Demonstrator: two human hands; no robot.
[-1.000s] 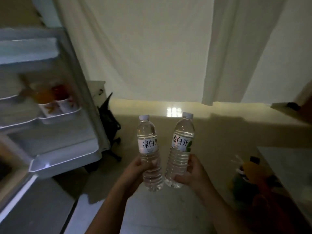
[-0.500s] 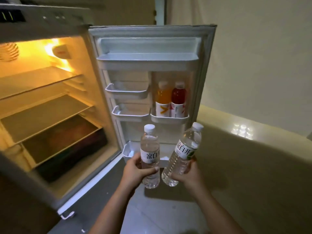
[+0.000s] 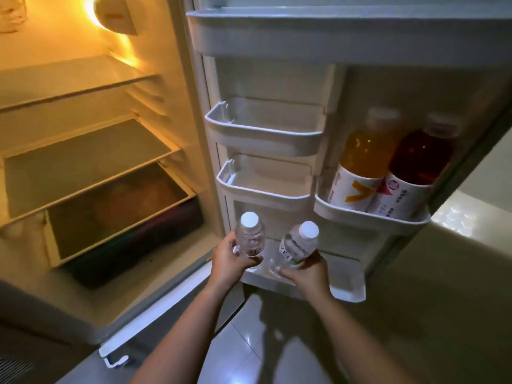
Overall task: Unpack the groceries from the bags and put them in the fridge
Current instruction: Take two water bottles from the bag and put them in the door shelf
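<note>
The fridge stands open, its door (image 3: 277, 51) swung out to the right. My left hand (image 3: 227, 261) grips a clear water bottle (image 3: 250, 236) with a white cap, held upright. My right hand (image 3: 304, 273) grips a second water bottle (image 3: 296, 246), tilted to the right. Both bottles hang over the left part of the bottom door shelf (image 3: 346, 284), their bases at or just inside its rim. An orange drink bottle (image 3: 363, 159) and a red drink bottle (image 3: 415, 164) stand side by side in the right-hand door shelf (image 3: 368, 220).
Two small door shelves (image 3: 263, 134) (image 3: 260, 189) on the left of the door hold nothing. Inside the lit fridge are glass shelves (image 3: 83, 156) and a crisper drawer (image 3: 116, 212) with something round in it. Tiled floor (image 3: 263, 342) lies below.
The view turned from the room to the open fridge and came closer. Both hands carried the bottles forward and down to the bottom door shelf.
</note>
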